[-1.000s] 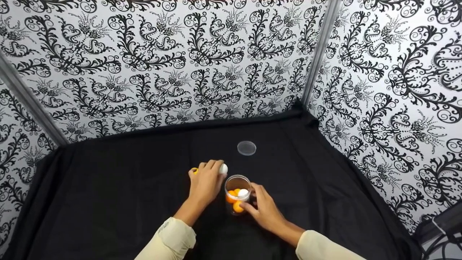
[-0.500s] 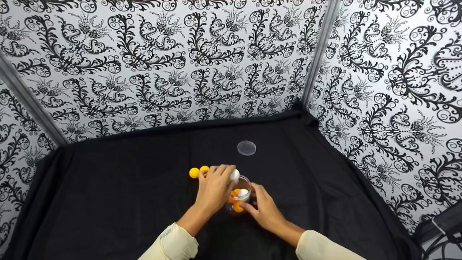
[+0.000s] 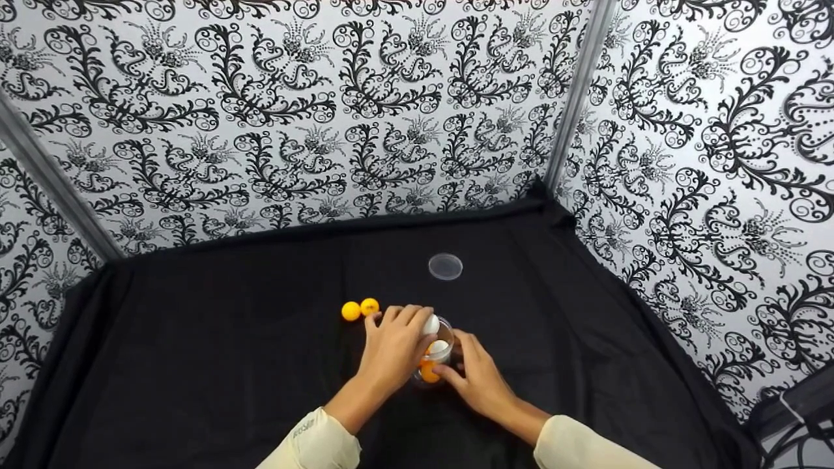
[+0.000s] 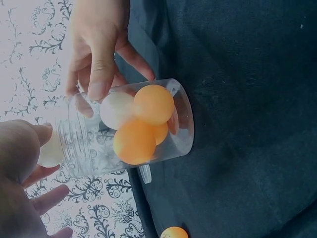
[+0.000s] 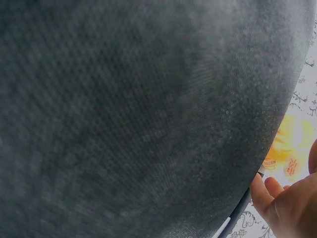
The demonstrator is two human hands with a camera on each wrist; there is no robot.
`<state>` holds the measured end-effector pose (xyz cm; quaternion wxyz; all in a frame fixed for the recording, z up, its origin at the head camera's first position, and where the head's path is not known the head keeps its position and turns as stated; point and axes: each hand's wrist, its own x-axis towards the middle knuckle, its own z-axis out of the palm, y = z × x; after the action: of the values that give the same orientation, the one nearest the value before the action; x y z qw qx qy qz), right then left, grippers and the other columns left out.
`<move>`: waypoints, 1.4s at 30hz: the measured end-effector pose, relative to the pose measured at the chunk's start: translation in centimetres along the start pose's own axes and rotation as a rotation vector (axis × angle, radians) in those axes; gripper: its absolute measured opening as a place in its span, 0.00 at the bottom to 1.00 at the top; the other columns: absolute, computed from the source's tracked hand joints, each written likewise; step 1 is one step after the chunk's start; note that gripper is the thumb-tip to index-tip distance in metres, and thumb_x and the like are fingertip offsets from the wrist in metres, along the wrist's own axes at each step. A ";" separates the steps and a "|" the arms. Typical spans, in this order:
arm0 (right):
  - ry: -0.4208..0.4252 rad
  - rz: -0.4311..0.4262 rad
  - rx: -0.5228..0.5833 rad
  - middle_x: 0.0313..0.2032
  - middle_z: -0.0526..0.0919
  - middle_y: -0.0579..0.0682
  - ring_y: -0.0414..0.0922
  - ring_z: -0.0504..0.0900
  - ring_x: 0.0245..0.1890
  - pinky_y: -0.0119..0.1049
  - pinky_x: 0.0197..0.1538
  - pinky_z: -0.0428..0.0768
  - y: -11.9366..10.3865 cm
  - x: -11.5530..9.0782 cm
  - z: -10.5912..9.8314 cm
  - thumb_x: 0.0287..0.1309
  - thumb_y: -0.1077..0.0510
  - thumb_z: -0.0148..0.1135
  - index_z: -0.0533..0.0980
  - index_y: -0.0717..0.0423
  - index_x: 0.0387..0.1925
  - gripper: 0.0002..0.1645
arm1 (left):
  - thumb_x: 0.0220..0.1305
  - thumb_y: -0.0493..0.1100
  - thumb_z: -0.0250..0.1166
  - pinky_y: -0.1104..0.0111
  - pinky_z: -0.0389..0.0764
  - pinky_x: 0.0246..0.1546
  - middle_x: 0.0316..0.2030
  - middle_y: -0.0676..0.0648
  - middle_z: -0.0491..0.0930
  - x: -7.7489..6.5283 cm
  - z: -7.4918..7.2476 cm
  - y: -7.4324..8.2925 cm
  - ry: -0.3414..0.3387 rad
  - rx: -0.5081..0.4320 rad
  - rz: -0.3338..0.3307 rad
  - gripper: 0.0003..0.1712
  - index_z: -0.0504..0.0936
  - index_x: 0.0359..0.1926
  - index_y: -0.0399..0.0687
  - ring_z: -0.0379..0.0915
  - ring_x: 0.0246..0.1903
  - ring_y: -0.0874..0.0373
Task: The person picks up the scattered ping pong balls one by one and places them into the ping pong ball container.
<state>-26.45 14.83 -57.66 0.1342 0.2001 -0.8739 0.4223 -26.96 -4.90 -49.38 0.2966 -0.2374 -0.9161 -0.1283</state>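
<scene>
My left hand (image 3: 394,348) pinches a white ping-pong ball (image 3: 429,324) between thumb and fingers, right at the mouth of a clear plastic jar (image 4: 184,121). My right hand (image 3: 481,378) grips the jar's side with thumb and fingers. Inside the jar lie a white ball (image 4: 116,110) and several orange balls (image 4: 133,142), plainly seen through the wall in the left wrist view. Two more orange balls (image 3: 350,311) rest side by side on the cloth, just left of my left hand. In the right wrist view, dark fabric hides most of the scene.
A round clear lid (image 3: 445,267) lies flat on the black cloth (image 3: 228,345) behind the jar. Patterned panels (image 3: 287,117) enclose the table at the back and sides. Dark equipment with cables (image 3: 805,417) stands at the lower right edge.
My left hand has moved right with the white ball, from beside the jar to over its mouth. That uncovers the two orange balls on the cloth. My right hand stays on the jar.
</scene>
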 end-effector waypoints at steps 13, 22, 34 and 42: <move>0.017 -0.032 -0.029 0.56 0.77 0.51 0.48 0.84 0.54 0.39 0.43 0.87 0.0 -0.1 0.0 0.62 0.43 0.70 0.66 0.55 0.68 0.41 | 0.65 0.55 0.70 0.47 0.75 0.49 0.51 0.55 0.84 -0.4 0.5 -0.1 0.022 0.026 0.013 0.22 0.82 0.58 0.58 0.78 0.48 0.53; 0.018 -0.028 -0.033 0.56 0.77 0.51 0.47 0.84 0.53 0.40 0.43 0.87 0.0 -0.1 0.0 0.62 0.42 0.69 0.66 0.55 0.68 0.41 | 0.67 0.54 0.68 0.45 0.76 0.50 0.53 0.54 0.84 -0.5 0.6 -0.1 0.004 0.012 0.012 0.22 0.81 0.59 0.58 0.78 0.50 0.52; 0.011 -0.018 -0.033 0.56 0.77 0.51 0.47 0.84 0.54 0.40 0.44 0.87 0.0 -0.1 0.0 0.62 0.42 0.69 0.66 0.54 0.68 0.41 | 0.65 0.54 0.70 0.46 0.76 0.49 0.51 0.54 0.84 -0.5 0.6 0.0 0.020 0.021 0.009 0.22 0.82 0.58 0.57 0.79 0.48 0.52; 0.009 -0.034 -0.029 0.56 0.77 0.51 0.47 0.84 0.55 0.40 0.44 0.87 -0.1 -0.1 0.0 0.61 0.45 0.71 0.65 0.56 0.69 0.42 | 0.65 0.54 0.69 0.46 0.75 0.50 0.53 0.55 0.84 -0.5 0.4 0.1 -0.002 0.013 -0.003 0.23 0.81 0.60 0.58 0.78 0.50 0.53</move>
<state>-26.34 14.84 -57.62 0.1483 0.2111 -0.8758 0.4079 -26.76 -4.85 -49.98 0.2971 -0.2344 -0.9175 -0.1226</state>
